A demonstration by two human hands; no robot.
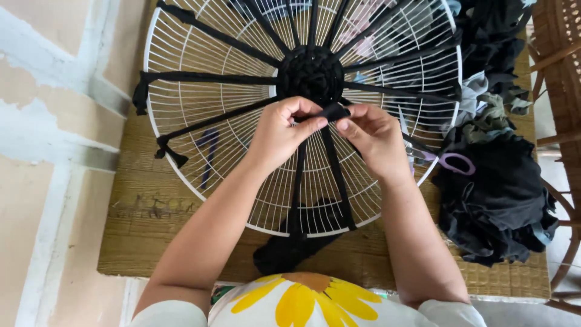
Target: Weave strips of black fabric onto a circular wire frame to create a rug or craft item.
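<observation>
Head: scissors (455, 162) beside fabric pile (499, 200)

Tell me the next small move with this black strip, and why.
Probably pass the black strip under the nearest spoke beside the woven centre: both hands, left hand and right hand, pinch its end just below that centre.

A woven straw mat (151, 212) covers the middle of the floor. To its left runs pale, worn concrete floor (42, 151) crossed by lighter painted bands. At the right edge stands brown wicker furniture (560, 54) with curved legs, in soft, even daylight
</observation>
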